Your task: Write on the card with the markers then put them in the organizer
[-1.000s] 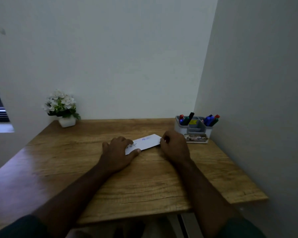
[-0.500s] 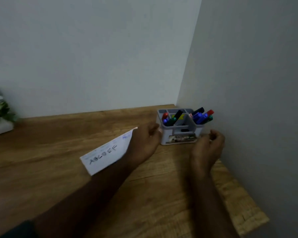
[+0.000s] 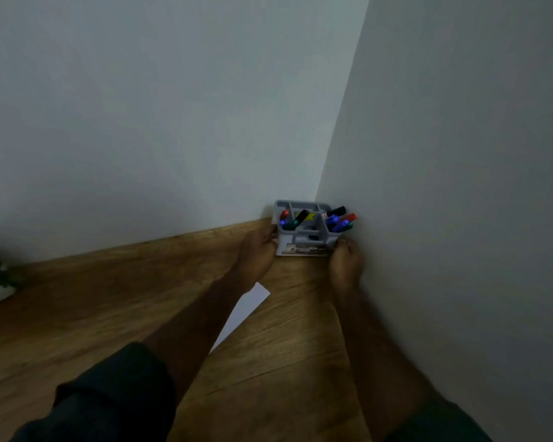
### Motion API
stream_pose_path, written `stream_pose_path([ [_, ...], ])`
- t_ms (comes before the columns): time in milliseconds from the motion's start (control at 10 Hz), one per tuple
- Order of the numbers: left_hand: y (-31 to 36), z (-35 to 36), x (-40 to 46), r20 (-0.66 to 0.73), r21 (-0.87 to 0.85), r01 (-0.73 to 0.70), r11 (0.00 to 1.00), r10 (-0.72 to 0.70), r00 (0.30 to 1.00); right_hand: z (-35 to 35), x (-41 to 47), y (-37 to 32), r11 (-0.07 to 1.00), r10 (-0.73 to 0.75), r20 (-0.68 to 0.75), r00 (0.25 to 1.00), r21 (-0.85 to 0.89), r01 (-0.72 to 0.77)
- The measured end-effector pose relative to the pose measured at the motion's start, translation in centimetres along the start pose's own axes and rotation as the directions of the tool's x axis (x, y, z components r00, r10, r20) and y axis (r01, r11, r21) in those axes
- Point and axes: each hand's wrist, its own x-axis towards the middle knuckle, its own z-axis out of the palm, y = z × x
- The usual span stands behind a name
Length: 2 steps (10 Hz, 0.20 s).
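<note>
Grey organizer (image 3: 304,242) sits gripped between left hand (image 3: 256,254) and right hand (image 3: 346,262); markers (image 3: 339,218) lean rightward; card (image 3: 240,314) lies diagonally under the left forearm.

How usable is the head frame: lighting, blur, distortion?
Head view: dim and bluish, no glare; the organizer and markers are soft, with colours still readable; both hands look smeared; the wide lens slants the wall corner.

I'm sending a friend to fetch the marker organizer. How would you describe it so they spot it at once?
Follow the wooden desk to its far right corner, where the two walls meet. The organizer stands there, gripped between the left hand and right hand. It is a small grey compartmented caddy bristling with coloured markers, unlike the flat white card nearby.
</note>
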Motion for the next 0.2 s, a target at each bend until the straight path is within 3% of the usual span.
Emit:
stream_pose_path([
  [100, 0.0, -1.2, 0.0, 0.094, 0.036, 0.054, 0.998, -0.057, 0.994, -0.1, 0.9, -0.2, 0.995, 0.017, 0.097, 0.995, -0.102, -0.007],
  [200, 1.8, -2.6, -0.7, 0.09, 0.121, 0.048, 0.991, -0.059, 0.994, -0.8, 0.2, -1.7, 0.982, -0.06, 0.056, 0.997, -0.174, 0.069],
])
